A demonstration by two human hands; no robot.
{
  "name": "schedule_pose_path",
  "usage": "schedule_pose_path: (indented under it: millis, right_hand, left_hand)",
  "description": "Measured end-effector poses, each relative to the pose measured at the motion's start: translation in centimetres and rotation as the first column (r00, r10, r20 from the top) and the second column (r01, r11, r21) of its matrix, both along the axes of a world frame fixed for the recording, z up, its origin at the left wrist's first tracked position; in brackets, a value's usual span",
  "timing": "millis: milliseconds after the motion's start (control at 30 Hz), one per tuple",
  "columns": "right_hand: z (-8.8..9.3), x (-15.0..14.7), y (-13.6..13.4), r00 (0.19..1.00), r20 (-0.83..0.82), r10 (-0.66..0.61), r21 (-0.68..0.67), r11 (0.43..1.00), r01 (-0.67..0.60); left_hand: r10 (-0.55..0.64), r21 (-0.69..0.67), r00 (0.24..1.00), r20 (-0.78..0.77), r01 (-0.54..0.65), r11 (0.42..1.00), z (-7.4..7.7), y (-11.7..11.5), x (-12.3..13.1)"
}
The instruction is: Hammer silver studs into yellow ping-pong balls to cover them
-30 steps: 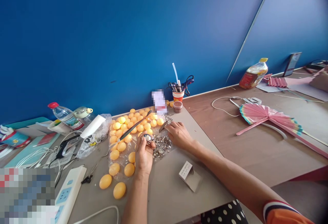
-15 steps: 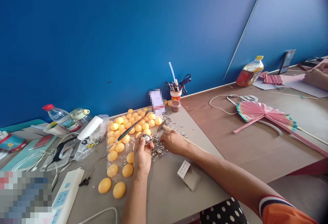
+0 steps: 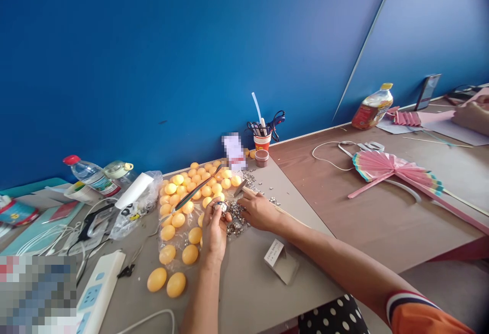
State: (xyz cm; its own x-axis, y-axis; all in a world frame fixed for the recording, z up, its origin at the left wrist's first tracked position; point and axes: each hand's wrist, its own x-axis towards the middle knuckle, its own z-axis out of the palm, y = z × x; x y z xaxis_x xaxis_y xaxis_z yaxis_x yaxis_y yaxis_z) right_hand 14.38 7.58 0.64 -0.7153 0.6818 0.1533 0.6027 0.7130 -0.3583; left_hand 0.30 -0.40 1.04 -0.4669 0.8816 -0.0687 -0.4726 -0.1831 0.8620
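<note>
My left hand (image 3: 214, 232) is closed round a small ball covered in shiny silver pieces (image 3: 220, 205), held just above the table. My right hand (image 3: 259, 211) lies palm down on a heap of small silver pieces (image 3: 235, 224), its fingers curled into them; what they pinch is too small to make out. A thin wooden stick (image 3: 252, 192) shows past the right hand. Several orange balls (image 3: 191, 191) lie on a clear plastic bag to the left of both hands, with a long dark tool (image 3: 196, 189) resting across them.
A paper cup of scissors and pens (image 3: 263, 140) and a small brown jar (image 3: 262, 158) stand by the blue wall. A power strip (image 3: 95, 293), cables, a water bottle (image 3: 91, 176) lie left. A folded card (image 3: 278, 260) sits near my right arm. A pink paper fan (image 3: 389, 171), drink bottle (image 3: 372, 106), another person's hand (image 3: 471, 115) far right.
My right hand slid back from the far edge of the silver heap toward the ball. The view shifted slightly; the left hand kept hold of the ball.
</note>
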Motion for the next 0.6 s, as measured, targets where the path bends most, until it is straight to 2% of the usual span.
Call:
schedule_pose_path:
  millis: [67,133,367,500,600]
  right_hand:
    - [0.06,-0.04,-0.14,0.993,0.112,0.043,0.041,0.998,-0.048]
    - [0.01,-0.08,-0.15,0.987,0.148,0.058,0.043,0.997,-0.065]
    - [-0.11,-0.07,0.23,0.998,0.047,-0.041,-0.014,0.999,0.041]
    - [-0.41,-0.17,0.26,1.000,0.019,-0.020,-0.008,1.000,0.021]
    - [-0.71,-0.24,0.27,0.991,-0.114,-0.063,-0.043,0.997,0.059]
  left_hand:
    - [-0.001,-0.005,1.000,-0.002,0.001,1.000,-0.06,0.00,0.00]
    - [-0.005,-0.008,1.000,-0.006,0.005,1.000,-0.16,0.01,-0.03]
    - [-0.004,-0.020,0.999,-0.046,0.003,1.000,-0.24,0.07,-0.10]
    - [-0.011,-0.024,0.998,-0.055,0.009,1.000,-0.42,0.18,-0.20]
    - [-0.016,-0.027,0.998,-0.055,0.014,1.000,-0.69,0.24,-0.28]
